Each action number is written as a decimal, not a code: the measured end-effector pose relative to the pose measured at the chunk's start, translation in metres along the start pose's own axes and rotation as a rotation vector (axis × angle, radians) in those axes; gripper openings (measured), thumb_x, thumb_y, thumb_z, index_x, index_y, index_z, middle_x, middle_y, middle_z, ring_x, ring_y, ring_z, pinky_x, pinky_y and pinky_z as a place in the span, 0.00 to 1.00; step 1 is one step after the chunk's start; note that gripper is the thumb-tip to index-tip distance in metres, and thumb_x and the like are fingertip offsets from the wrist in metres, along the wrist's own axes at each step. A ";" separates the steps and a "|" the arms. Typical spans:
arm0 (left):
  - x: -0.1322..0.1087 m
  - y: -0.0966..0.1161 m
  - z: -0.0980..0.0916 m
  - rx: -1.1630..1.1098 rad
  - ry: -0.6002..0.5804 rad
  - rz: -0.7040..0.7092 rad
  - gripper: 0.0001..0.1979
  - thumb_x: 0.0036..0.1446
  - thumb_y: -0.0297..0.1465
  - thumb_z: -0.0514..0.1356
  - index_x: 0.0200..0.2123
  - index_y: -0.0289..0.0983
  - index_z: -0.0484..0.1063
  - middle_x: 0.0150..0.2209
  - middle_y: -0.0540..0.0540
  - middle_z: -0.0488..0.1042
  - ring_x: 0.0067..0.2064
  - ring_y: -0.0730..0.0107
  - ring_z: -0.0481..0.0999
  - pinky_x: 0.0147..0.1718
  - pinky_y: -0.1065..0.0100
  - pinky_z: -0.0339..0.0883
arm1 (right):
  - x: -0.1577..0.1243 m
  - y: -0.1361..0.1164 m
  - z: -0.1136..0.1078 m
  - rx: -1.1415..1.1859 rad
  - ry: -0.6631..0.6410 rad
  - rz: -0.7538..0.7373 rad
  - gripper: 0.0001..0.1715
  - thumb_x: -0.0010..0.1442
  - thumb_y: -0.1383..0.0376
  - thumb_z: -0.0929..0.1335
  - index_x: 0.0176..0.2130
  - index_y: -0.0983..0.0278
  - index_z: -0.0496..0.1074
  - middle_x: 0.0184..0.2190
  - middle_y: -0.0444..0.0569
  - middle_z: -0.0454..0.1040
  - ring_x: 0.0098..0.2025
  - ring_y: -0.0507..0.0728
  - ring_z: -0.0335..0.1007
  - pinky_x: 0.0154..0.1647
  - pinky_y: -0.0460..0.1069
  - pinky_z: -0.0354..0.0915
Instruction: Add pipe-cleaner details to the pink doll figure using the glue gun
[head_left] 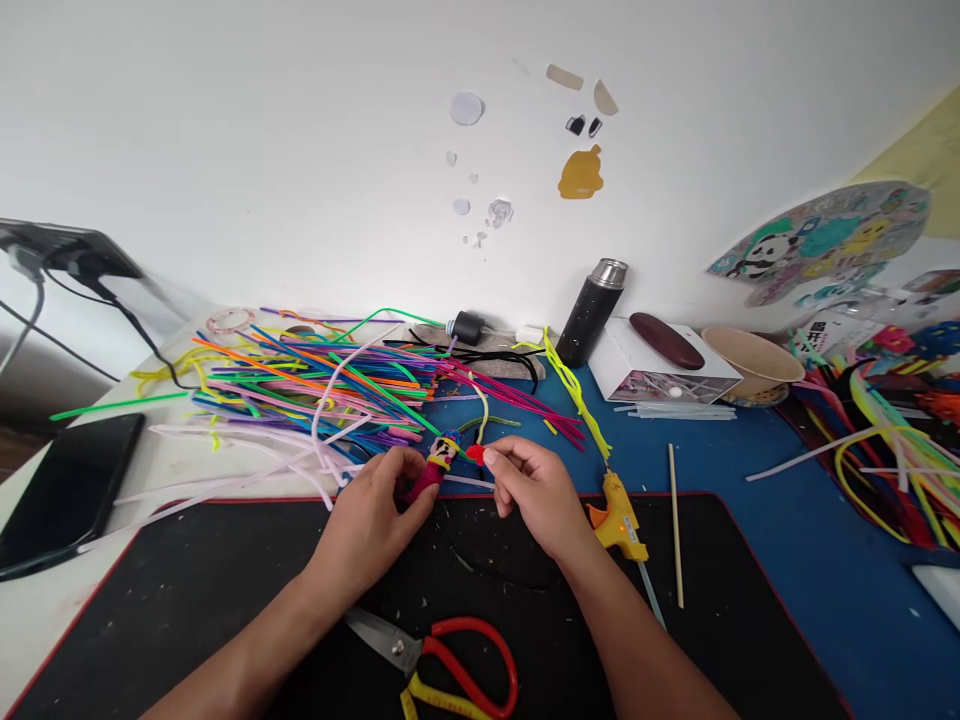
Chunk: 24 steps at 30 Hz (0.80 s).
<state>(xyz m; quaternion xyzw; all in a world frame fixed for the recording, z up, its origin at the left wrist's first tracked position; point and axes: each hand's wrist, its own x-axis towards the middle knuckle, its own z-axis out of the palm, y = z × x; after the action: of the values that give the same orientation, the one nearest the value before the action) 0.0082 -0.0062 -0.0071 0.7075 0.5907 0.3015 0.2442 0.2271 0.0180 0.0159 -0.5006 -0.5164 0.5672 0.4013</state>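
Both hands are held close together over the far edge of the black mat (225,570), forearms angled in from the bottom corners, so kind of a V shape. In the left hand (379,515), a little doll-like figure (442,455) is pinched by its dark pink lower part between thumb and curled fingers, palm turned inward, colourful head tilted up and to the right. In the right hand (536,490), a small red piece (475,455) is gripped between thumb and index finger, wrist bent inward, other fingers loosely curled. The red bit is held just beside the figure's head; whether they're actually touching can't be made out. Red-handled scissors (450,660) are left lying between the forearms, a yellow glue gun (621,520) is parked just beyond the right forearm, and pipe cleaners (315,380) are piled across the table (757,470) behind the left hand.
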 end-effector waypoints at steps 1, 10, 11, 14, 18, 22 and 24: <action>0.000 -0.001 0.001 0.039 0.016 0.031 0.06 0.65 0.37 0.60 0.41 0.42 0.69 0.37 0.48 0.77 0.39 0.58 0.78 0.38 0.61 0.70 | -0.001 0.000 0.001 -0.012 -0.003 -0.001 0.18 0.65 0.50 0.71 0.37 0.63 0.76 0.16 0.36 0.64 0.18 0.51 0.64 0.24 0.46 0.60; -0.001 -0.001 0.007 0.441 0.064 0.208 0.06 0.68 0.34 0.59 0.43 0.38 0.71 0.36 0.42 0.79 0.41 0.49 0.76 0.41 0.53 0.67 | -0.003 0.000 0.005 -0.038 -0.031 -0.007 0.17 0.66 0.52 0.70 0.36 0.63 0.75 0.16 0.37 0.65 0.19 0.51 0.64 0.24 0.46 0.61; -0.001 -0.001 0.006 0.461 0.065 0.214 0.06 0.68 0.34 0.59 0.44 0.38 0.71 0.36 0.42 0.79 0.42 0.48 0.76 0.42 0.53 0.67 | -0.003 0.000 0.005 -0.045 -0.034 -0.008 0.17 0.66 0.51 0.70 0.36 0.63 0.75 0.16 0.37 0.65 0.19 0.51 0.64 0.24 0.46 0.61; 0.001 -0.002 0.001 0.440 0.057 0.212 0.10 0.67 0.38 0.62 0.44 0.38 0.73 0.38 0.40 0.80 0.43 0.47 0.77 0.43 0.52 0.67 | -0.003 0.001 0.007 -0.055 -0.054 -0.002 0.17 0.66 0.51 0.70 0.36 0.63 0.75 0.16 0.37 0.64 0.18 0.51 0.63 0.24 0.46 0.61; 0.004 -0.001 -0.009 0.197 0.108 0.221 0.11 0.67 0.41 0.62 0.45 0.40 0.75 0.44 0.41 0.81 0.48 0.48 0.76 0.48 0.53 0.67 | -0.003 0.005 0.007 -0.084 -0.093 0.017 0.17 0.67 0.52 0.69 0.38 0.63 0.76 0.17 0.37 0.65 0.18 0.51 0.64 0.24 0.46 0.61; 0.003 0.006 -0.016 -0.119 0.086 0.191 0.07 0.70 0.36 0.60 0.46 0.43 0.78 0.44 0.45 0.81 0.49 0.57 0.76 0.49 0.59 0.68 | -0.005 0.004 0.008 -0.131 -0.129 0.023 0.15 0.67 0.54 0.69 0.38 0.62 0.76 0.18 0.37 0.66 0.19 0.50 0.65 0.24 0.46 0.60; 0.001 0.008 -0.018 -0.210 0.066 0.181 0.07 0.69 0.35 0.61 0.47 0.45 0.79 0.43 0.47 0.82 0.48 0.59 0.77 0.49 0.61 0.69 | -0.006 0.002 0.010 -0.153 -0.161 0.031 0.14 0.67 0.54 0.69 0.38 0.62 0.76 0.19 0.38 0.66 0.19 0.50 0.64 0.23 0.45 0.59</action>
<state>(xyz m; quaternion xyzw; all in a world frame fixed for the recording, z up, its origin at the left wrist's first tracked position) 0.0014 -0.0066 0.0112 0.7182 0.4972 0.4055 0.2693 0.2189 0.0097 0.0148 -0.4905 -0.5808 0.5708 0.3104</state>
